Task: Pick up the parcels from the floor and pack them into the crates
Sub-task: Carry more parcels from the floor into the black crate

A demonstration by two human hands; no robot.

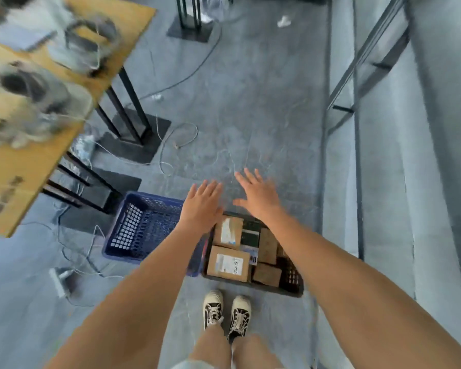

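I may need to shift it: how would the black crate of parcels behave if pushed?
The black crate would probably slide rather than tip: it looks low and flat on the floor. The parcels pack it closely, so they should barely shift. It is likely heavier than the blue crate.

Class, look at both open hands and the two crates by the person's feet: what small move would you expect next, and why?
Probably turning to search elsewhere for more parcels. The left hand and right hand hold nothing, with straight fingers. The black plastic crate already holds brown cardboard parcels, the blue plastic crate holds none, and no loose parcel shows on the grey floor in view.
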